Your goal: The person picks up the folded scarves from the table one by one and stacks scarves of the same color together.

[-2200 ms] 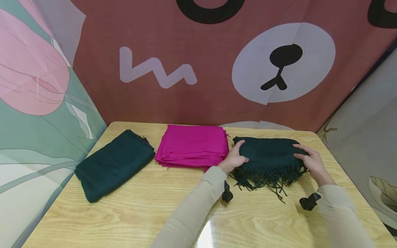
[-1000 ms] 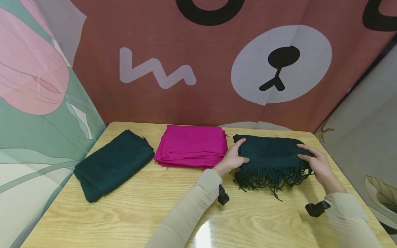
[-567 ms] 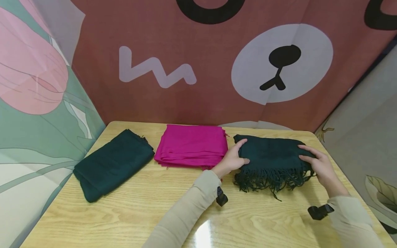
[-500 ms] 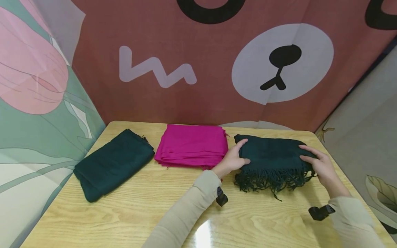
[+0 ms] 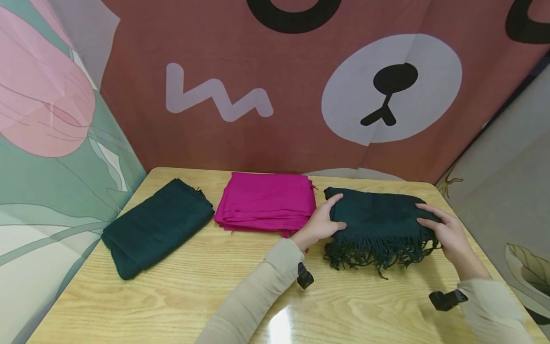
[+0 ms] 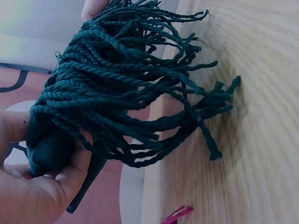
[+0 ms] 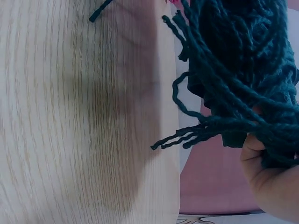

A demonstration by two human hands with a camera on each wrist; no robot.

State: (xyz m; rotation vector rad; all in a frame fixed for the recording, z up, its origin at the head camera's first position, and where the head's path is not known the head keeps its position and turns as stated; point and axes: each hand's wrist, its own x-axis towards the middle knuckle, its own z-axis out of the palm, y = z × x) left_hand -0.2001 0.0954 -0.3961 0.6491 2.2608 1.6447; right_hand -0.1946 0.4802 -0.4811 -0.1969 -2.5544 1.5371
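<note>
- Beige sleeves (image 5: pixel 253 296) cover both our forearms, and a small black camera (image 5: pixel 305 276) sits under each wrist.
- Beneath them spreads our wood-grain table (image 5: pixel 193 301), catching a streak of light near the front.
- Our left hand (image 5: pixel 320 224) pinches the left end of a folded, fringed dark-green scarf (image 5: pixel 378 215), thumb and fingers curled round it.
- Our right hand (image 5: pixel 449 234) grips the right end likewise, partly hidden by fringe in the wrist view.
- Between them we hold that scarf above the table's right side, its twisted tassels hanging towards us; whether every tip clears the wood, we cannot tell.
- At the far left we see a second dark-green folded cloth (image 5: pixel 159 229), lying aslant.
- Magenta folded fabric (image 5: pixel 266 200) lies between the two green ones, just beside our left hand.
- Behind everything we face a reddish-brown hanging (image 5: pixel 215 143) printed with a bear's muzzle.
</note>
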